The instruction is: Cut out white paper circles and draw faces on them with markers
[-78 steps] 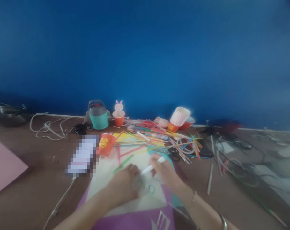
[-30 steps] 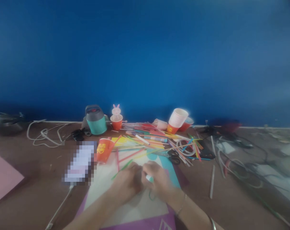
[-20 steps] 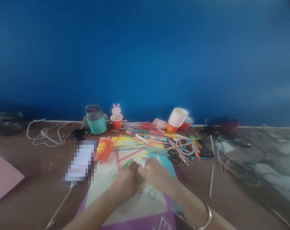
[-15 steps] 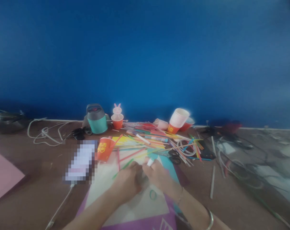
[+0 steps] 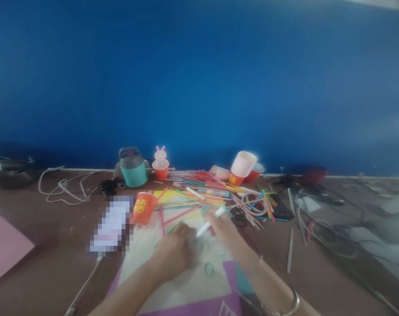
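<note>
My right hand point(image 5: 219, 224) is closed around a white marker pen point(image 5: 210, 224), held slanted with its lower end toward my other hand. My left hand point(image 5: 179, 245) rests over a white sheet of paper point(image 5: 173, 289); its fingers are curled and partly blurred, and whatever they hold is hidden. A green ring shape point(image 5: 209, 269) shows on the sheet, below my right hand. Pink strips point(image 5: 179, 214) lie on the paper beyond my left hand. Beneath the paper is a purple sheet point(image 5: 192, 307).
Many coloured sticks point(image 5: 186, 199) lie behind the hands, with scissors point(image 5: 239, 217) at right. A tipped red cup point(image 5: 144, 210) and a phone point(image 5: 113, 224) are at left. Behind stand a teal container point(image 5: 133, 174), a rabbit figure point(image 5: 160, 154) in a cup and stacked cups point(image 5: 243, 166).
My hands were together around the white pen; now my right hand has moved up and right with it, and more of the pen shows. My left hand stays almost in place.
</note>
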The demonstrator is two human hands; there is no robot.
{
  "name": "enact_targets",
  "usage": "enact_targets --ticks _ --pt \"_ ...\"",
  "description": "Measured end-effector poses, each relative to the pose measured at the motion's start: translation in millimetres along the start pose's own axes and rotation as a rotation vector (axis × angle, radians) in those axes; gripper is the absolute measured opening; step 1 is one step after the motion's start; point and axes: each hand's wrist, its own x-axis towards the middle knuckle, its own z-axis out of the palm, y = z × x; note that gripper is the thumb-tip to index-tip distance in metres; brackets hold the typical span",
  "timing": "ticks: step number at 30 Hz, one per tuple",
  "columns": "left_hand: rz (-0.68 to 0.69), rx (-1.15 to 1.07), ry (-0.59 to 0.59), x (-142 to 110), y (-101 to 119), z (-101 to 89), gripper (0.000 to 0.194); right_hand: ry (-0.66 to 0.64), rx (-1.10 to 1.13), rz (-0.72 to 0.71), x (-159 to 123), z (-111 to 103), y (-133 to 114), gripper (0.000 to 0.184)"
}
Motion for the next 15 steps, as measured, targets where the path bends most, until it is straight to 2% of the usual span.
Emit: enact_targets --ticks 2,4,6,8,10,15 --pt "-0.002 -0.122 0.075 -3 -4 -1.8 0.075 -0.001 0.261 0.106 3 -7 -4 0.033" --pt "0.014 -0.370 0.120 -6 -8 -4.2 0.066 0.013 0.509 0.200 2 -7 -9 0.029" --pt "0.050 -0.653 0.119 -7 -9 -6.2 0.055 0.013 0.611 0.217 -3 1 -12 0.022" --pt "0.080 -0.833 0.116 -7 -8 -7.1 0.054 -0.023 0.600 0.170 -9 12 -13 0.020" --pt "0.079 -0.912 0.118 -5 -4 -7.3 0.054 -0.065 0.533 0.128 -14 21 -14 0.019" --pt "0.002 -0.896 0.112 -6 5 -9.5 0.059 -0.111 0.349 0.038 -22 25 -17 0.020"
